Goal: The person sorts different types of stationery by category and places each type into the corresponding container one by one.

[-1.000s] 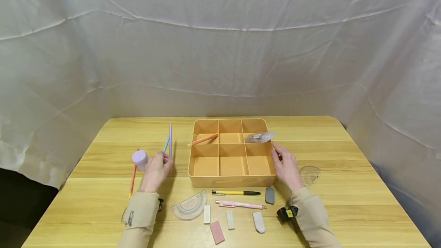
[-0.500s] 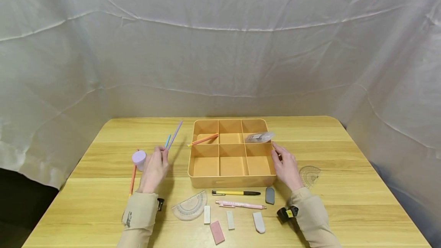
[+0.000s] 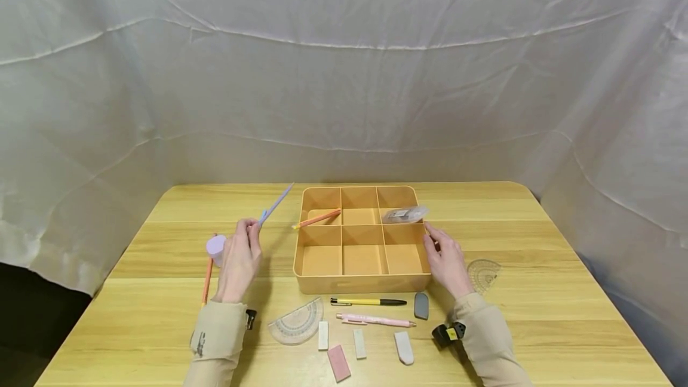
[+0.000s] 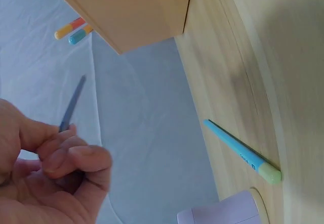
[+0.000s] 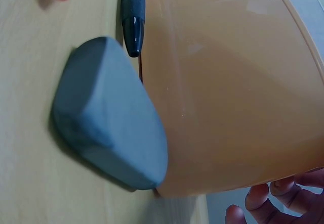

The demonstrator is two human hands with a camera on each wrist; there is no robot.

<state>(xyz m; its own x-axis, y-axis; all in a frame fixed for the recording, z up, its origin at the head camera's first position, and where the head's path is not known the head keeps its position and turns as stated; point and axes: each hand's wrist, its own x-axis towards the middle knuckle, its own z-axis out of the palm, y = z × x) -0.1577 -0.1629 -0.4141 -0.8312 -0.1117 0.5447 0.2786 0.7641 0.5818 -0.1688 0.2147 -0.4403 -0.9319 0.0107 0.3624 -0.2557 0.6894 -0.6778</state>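
lavender pencil (image 3: 278,203) is pinched by left hand (image 3: 239,260), tray (image 3: 360,284) apparently steadied at three o'clock by loose-fingered right hand (image 3: 447,260).

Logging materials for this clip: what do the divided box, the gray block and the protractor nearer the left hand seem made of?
Divided box: probably molded plastic, smooth and slightly glossy; its outer side catches reflections.
Gray block: perhaps rubber, matte, with rounded edges and no bright highlights.
Protractor: likely clear plastic, transparent; the tabletop shows through it.
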